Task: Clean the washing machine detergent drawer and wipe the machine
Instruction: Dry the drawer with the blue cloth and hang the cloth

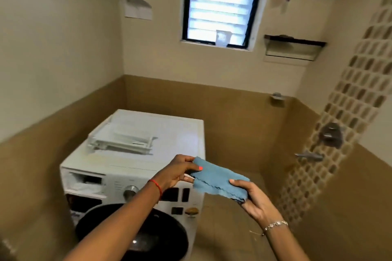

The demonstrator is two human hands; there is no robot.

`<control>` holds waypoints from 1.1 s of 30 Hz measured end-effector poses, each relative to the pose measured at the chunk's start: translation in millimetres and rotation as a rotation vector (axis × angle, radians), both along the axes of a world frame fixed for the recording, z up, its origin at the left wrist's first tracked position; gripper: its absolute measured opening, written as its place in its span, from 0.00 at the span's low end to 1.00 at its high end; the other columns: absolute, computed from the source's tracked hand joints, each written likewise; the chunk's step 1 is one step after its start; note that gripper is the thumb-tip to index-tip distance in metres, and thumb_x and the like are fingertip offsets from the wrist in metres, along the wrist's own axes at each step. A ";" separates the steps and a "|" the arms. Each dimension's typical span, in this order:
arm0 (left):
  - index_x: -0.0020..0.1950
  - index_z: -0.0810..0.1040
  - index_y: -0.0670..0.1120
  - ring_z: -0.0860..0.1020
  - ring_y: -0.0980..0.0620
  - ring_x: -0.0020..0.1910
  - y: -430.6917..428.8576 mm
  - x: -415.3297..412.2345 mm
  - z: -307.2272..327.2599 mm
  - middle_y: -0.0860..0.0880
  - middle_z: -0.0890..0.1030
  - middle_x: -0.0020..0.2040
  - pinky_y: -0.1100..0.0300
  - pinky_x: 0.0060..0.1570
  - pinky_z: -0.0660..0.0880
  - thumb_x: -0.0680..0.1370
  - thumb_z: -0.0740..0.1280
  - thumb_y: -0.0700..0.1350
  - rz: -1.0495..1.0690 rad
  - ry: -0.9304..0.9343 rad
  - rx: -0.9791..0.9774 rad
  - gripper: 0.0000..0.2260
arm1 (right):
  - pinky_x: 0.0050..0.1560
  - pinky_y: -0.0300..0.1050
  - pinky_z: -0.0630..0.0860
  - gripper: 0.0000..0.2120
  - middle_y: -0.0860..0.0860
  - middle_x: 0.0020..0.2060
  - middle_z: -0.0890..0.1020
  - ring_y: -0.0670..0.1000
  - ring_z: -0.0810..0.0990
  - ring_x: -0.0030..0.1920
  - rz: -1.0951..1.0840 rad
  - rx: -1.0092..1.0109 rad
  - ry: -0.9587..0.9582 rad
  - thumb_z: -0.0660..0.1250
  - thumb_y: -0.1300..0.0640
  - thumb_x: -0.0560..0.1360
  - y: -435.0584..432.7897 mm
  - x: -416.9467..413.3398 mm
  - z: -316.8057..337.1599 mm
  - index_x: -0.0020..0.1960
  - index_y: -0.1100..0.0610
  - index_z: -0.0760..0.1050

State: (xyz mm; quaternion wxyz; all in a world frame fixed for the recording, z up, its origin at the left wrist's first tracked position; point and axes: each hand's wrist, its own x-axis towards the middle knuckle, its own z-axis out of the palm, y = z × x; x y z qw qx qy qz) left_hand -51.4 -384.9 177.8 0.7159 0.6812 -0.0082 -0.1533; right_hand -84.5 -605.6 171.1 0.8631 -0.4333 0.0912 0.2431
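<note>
A white front-loading washing machine [176, 133] stands in the corner, its dark round door [131, 233] at the bottom. The white detergent drawer [122, 137] lies on top of the machine, near its left edge. The drawer slot [84, 182] at the machine's upper left front is open and hollow. I hold a folded blue cloth [218, 178] in front of the machine's right side. My left hand [176, 171] pinches its left end, and my right hand [252, 201] grips its right end from below.
Tiled walls close in on the left and behind the machine. On the right wall sit a shower valve [331, 135] and a tap spout [309, 155]. A window [222, 4] and two wall shelves [294, 43] hang above. Tiled floor lies to the right of the machine.
</note>
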 end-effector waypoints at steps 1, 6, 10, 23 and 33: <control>0.52 0.79 0.39 0.81 0.51 0.41 23.3 5.4 -0.5 0.45 0.82 0.43 0.59 0.36 0.79 0.73 0.67 0.34 0.021 -0.003 0.011 0.08 | 0.52 0.57 0.79 0.28 0.68 0.58 0.76 0.62 0.82 0.51 0.012 0.016 0.002 0.70 0.73 0.63 23.3 9.6 -2.1 0.63 0.72 0.71; 0.54 0.78 0.38 0.81 0.50 0.41 136.0 31.1 -1.6 0.44 0.82 0.45 0.59 0.34 0.80 0.73 0.68 0.34 0.155 0.025 0.065 0.10 | 0.48 0.60 0.79 0.42 0.69 0.56 0.77 0.65 0.82 0.49 0.109 0.094 0.025 0.80 0.74 0.45 131.1 53.2 -15.7 0.59 0.73 0.72; 0.53 0.77 0.40 0.81 0.50 0.40 221.8 36.1 -8.1 0.44 0.81 0.44 0.55 0.42 0.81 0.75 0.66 0.33 0.204 0.076 0.109 0.08 | 0.37 0.54 0.82 0.37 0.69 0.46 0.81 0.63 0.83 0.41 0.135 0.116 0.046 0.80 0.74 0.41 204.9 77.0 -22.3 0.50 0.74 0.77; 0.49 0.79 0.41 0.81 0.50 0.42 346.1 80.4 -42.1 0.44 0.82 0.43 0.57 0.46 0.78 0.75 0.66 0.35 0.651 0.061 -0.004 0.05 | 0.48 0.50 0.77 0.18 0.66 0.54 0.78 0.62 0.77 0.51 -0.006 -0.307 -0.024 0.61 0.72 0.73 336.7 162.8 -34.8 0.62 0.72 0.69; 0.47 0.79 0.42 0.77 0.49 0.51 371.5 166.0 -48.8 0.45 0.80 0.48 0.59 0.51 0.72 0.76 0.64 0.35 0.861 -0.078 0.133 0.05 | 0.38 0.36 0.75 0.26 0.56 0.58 0.73 0.51 0.76 0.46 0.383 -0.816 -0.784 0.64 0.57 0.77 447.5 235.6 -40.4 0.72 0.55 0.61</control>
